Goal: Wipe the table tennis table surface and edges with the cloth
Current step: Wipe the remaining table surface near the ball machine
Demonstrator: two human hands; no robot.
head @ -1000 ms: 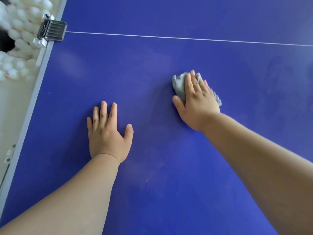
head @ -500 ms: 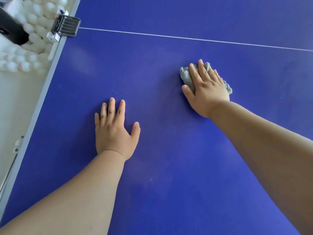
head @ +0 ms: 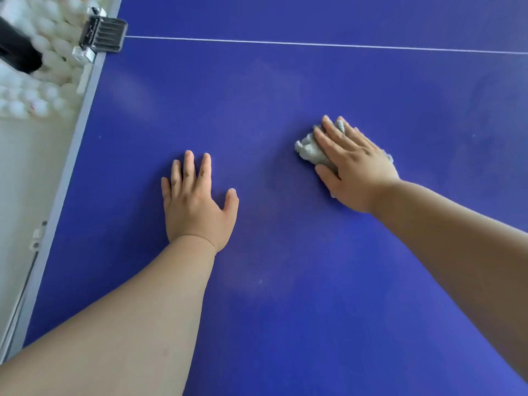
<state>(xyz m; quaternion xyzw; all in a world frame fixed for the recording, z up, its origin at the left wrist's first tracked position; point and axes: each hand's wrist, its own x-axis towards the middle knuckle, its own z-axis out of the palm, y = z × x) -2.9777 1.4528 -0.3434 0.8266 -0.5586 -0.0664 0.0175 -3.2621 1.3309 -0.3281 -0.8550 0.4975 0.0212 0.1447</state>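
Observation:
The blue table tennis table (head: 285,281) fills the view, with a thin white line across its far part. A crumpled grey cloth (head: 310,150) lies on the surface right of centre. My right hand (head: 354,167) presses flat on the cloth with straight fingers, covering most of it. My left hand (head: 197,201) rests flat on the bare blue surface, fingers spread, a short way left of the cloth.
The table's grey left edge (head: 71,155) runs diagonally from bottom left to top. A black and metal net clamp (head: 103,35) grips that edge at the top left. Beyond the edge lie several white balls (head: 34,92) and pale floor.
My right hand has slid the cloth back toward me, away from the white line. My left hand stays flat in the same spot. The view shifted a little.

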